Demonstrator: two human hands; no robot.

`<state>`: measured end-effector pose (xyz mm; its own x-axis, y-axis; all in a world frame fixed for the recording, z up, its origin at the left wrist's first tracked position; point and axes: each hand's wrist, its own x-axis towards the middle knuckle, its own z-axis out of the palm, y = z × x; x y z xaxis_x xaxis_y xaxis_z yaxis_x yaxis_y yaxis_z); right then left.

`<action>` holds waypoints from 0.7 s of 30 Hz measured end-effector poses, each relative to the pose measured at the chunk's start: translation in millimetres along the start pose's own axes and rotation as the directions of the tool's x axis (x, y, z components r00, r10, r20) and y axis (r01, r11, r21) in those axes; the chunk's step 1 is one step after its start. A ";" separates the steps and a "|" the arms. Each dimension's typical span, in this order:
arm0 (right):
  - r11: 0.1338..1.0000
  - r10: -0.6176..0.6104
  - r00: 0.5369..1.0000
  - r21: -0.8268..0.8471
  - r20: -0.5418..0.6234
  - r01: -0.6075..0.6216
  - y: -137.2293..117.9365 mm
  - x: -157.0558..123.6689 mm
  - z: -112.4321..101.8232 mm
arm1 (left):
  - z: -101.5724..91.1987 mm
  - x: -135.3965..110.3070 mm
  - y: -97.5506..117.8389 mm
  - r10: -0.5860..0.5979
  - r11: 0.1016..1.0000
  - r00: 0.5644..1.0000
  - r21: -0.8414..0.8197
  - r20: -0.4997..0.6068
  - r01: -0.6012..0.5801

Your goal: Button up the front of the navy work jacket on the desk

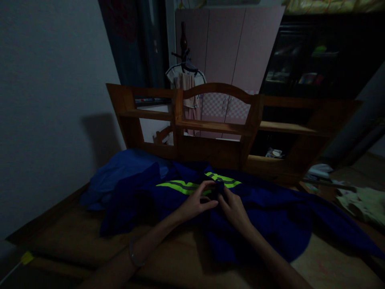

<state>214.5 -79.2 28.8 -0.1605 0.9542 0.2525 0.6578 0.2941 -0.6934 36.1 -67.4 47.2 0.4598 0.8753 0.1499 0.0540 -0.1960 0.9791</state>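
Note:
A dark blue work garment (pixel 270 212) with yellow-green reflective stripes (pixel 180 186) lies spread over a wooden bed surface (pixel 168 261). My left hand (pixel 197 202) and my right hand (pixel 233 206) meet at the middle of the cloth. Both pinch a small raised fold of the blue fabric (pixel 219 188) between their fingertips, just beside the stripes. A thin bracelet (pixel 134 255) circles my left wrist. The room is dim, so the fold's detail is hard to read.
A wooden headboard with shelves (pixel 216 124) stands right behind the garment. A lighter blue cloth (pixel 120 172) is heaped at the left by the wall. A pink wardrobe (pixel 231 52), hanging clothes (pixel 188 86) and a dark cabinet (pixel 315 56) stand beyond. Pale fabric (pixel 363 202) lies at the right.

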 end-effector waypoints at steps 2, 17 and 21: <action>0.995 0.071 0.993 0.078 -0.095 -0.064 0.1 5.9 -15.4 | -3.1 -3.7 8.6 0.024 0.977 1.000 0.213 0.015 -0.027; 0.957 -0.012 0.773 0.218 -0.635 0.193 -94.6 55.3 -201.3 | -102.6 -6.1 113.1 0.419 0.427 0.823 0.883 -0.383 0.194; 0.962 -0.189 0.690 0.011 -0.699 0.275 -134.6 55.2 -228.7 | -106.4 -6.5 187.7 0.703 0.397 0.557 0.894 -0.442 0.208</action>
<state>285.3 -78.6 290.4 0.2794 0.5641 0.7770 0.5805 0.5454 -0.6047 -51.1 -62.9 244.6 -0.0977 0.5452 0.8326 0.9095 -0.2908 0.2972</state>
